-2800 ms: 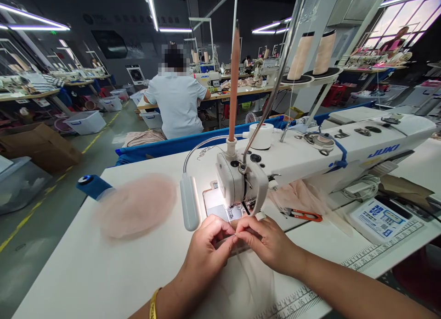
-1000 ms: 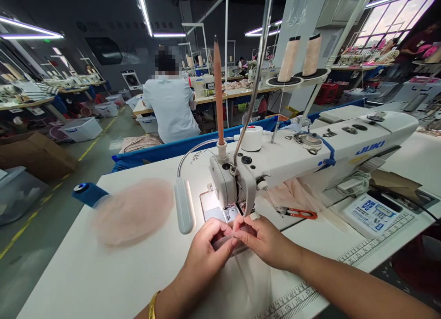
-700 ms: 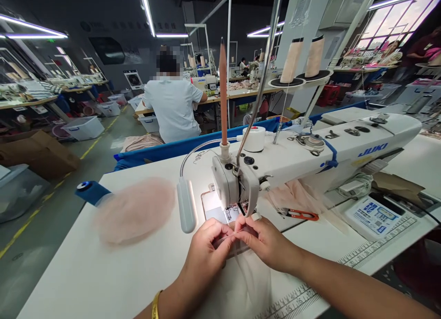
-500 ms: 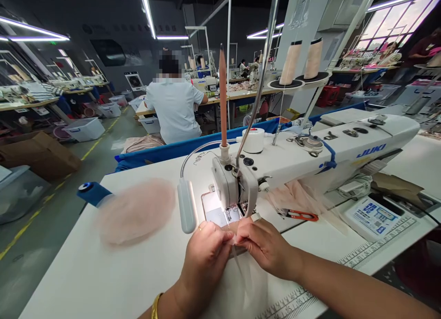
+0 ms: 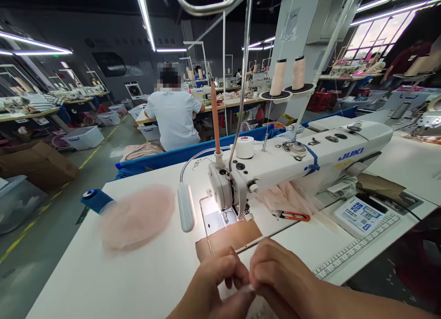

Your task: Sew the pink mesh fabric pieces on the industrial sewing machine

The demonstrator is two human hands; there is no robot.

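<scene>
My left hand [image 5: 218, 282] and my right hand [image 5: 282, 273] meet at the table's near edge, both closed in a pinch. Between the fingertips shows a bit of thin, sheer pale fabric [image 5: 248, 288]; most of it is hidden below my hands. Just beyond them lies a brown strip [image 5: 230, 237] in front of the needle area of a white JUKI sewing machine [image 5: 296, 165]. A slim lamp [image 5: 186, 208] lights the needle plate [image 5: 214, 220] from the left.
Left lies a round pile of sheer pink fabric [image 5: 139, 218] beside a blue thread cone [image 5: 94, 200]. Orange-handled snips [image 5: 292, 215], pink fabric [image 5: 285, 197], a white box [image 5: 360, 215] and a printed ruler [image 5: 358, 245] are on the right. A co-worker [image 5: 174, 114] sits ahead.
Both hands have drawn back from the needle area toward me, still pinching the sheer fabric. The brown strip by the needle plate is now uncovered. The camera view has shifted slightly.
</scene>
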